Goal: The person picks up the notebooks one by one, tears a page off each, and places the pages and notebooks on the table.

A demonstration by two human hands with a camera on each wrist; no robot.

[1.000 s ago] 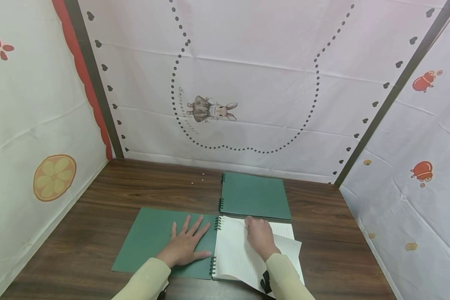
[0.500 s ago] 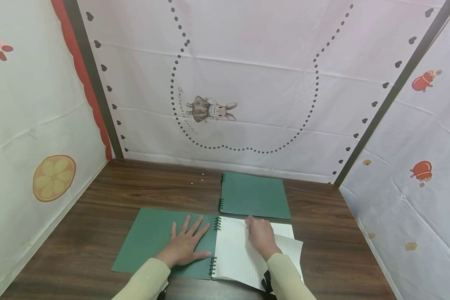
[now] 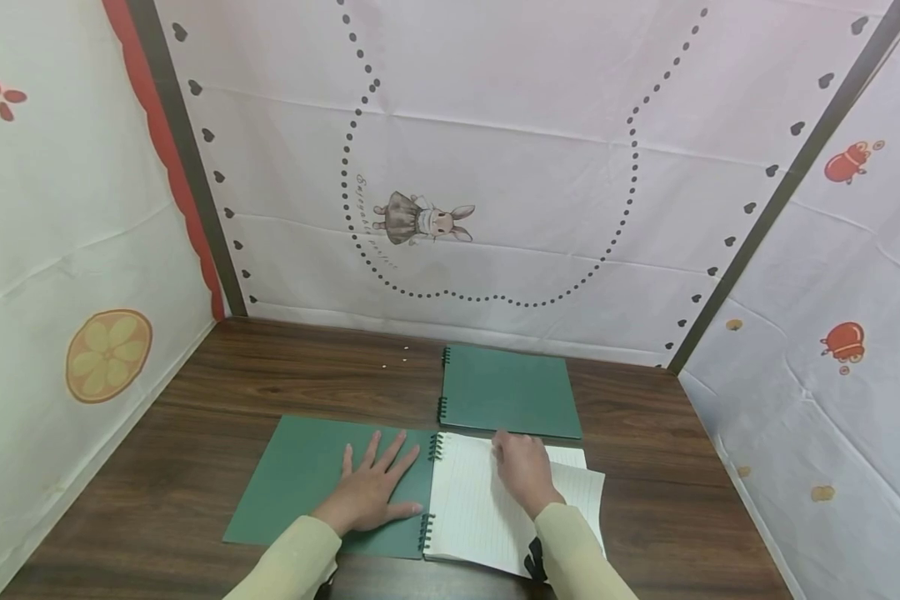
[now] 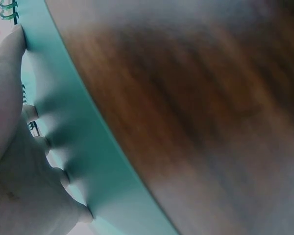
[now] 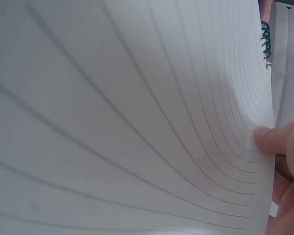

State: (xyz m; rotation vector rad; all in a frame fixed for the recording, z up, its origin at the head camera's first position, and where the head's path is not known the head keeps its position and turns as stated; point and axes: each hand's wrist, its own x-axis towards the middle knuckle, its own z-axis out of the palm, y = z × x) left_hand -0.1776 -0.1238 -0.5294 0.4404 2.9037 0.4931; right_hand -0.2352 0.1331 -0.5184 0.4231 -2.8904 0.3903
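Observation:
A spiral notebook lies open, its green cover [image 3: 300, 475] folded out to the left and its lined pages to the right. My left hand [image 3: 363, 496] rests flat on that cover with the fingers spread, beside the spiral binding [image 3: 425, 533]. My right hand [image 3: 525, 475] pinches the far edge of a lined page [image 3: 468, 508]. In the right wrist view the thumb [image 5: 264, 139] presses on this page, which bows up in a curve; the other fingers are partly hidden behind it. Close to the coil, the page's edge looks ragged. More lined paper [image 3: 567, 456] shows underneath.
A closed green spiral notebook [image 3: 510, 392] lies just beyond the open one. Several tiny white bits [image 3: 405, 360] are on the brown wooden table [image 3: 667, 500]. White printed cloth walls [image 3: 495, 167] stand at the back and both sides.
The pinched page's right corner has risen slightly away from me, and its near edge sits a little higher. My right hand has shifted slightly right; my left hand has stayed put.

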